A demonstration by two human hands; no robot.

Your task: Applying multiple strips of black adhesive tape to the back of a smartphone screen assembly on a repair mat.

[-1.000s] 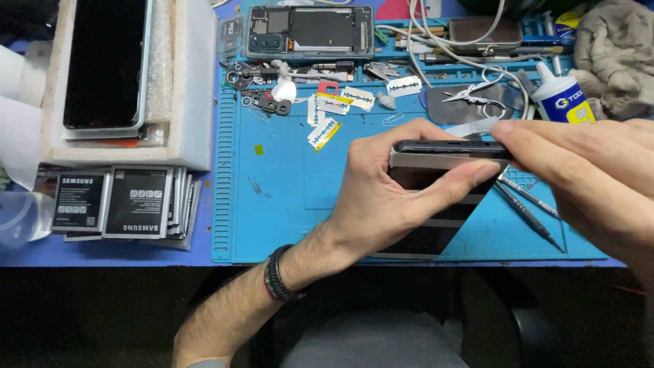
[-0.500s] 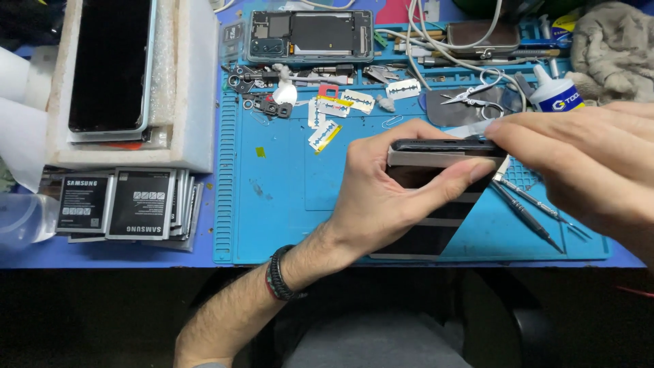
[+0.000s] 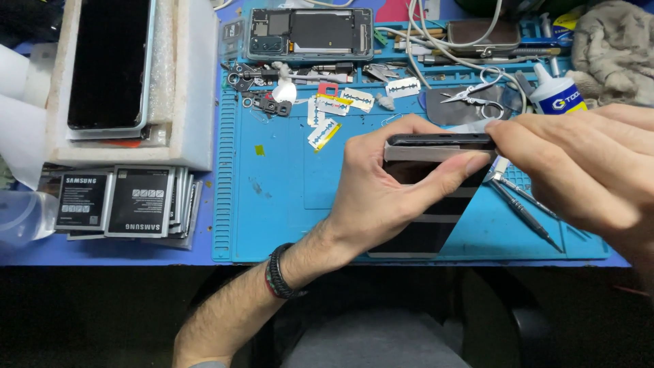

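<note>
Wrist: a dark beaded bracelet (image 3: 278,272) sat on the left forearm, at the near edge of the worktop (image 3: 102,251).
Left hand: the left hand (image 3: 381,187) was closed around a dark phone (image 3: 439,140), thumb along the near side and fingers curled over the far edge.
Right hand: the right hand (image 3: 579,167) was closed in a pinch at the right end of the same phone, fingertips touching its top edge; what lay between the fingertips could not be told.
Phone position: the phone was held on its edge, above the middle of the blue mat (image 3: 286,204), and a dark glossy panel (image 3: 426,211) hung below it toward the near edge of the mat.
Near right: two thin metal tools (image 3: 528,211) lay on the mat just under the right hand.
Near left: a stack of flat batteries (image 3: 122,201) lay on the worktop beside the mat.
Middle: razor blades (image 3: 357,99) and small camera parts (image 3: 262,102) lay spread over the far part of the mat.
Far left: a white foam box (image 3: 180,82) carried a phone with a black screen (image 3: 109,65).
Far middle: an opened phone body (image 3: 310,34) lay with its inside showing.
Far right: small scissors (image 3: 477,95), a white glue bottle (image 3: 555,92) and a grey cloth (image 3: 613,48) were near each other.
</note>
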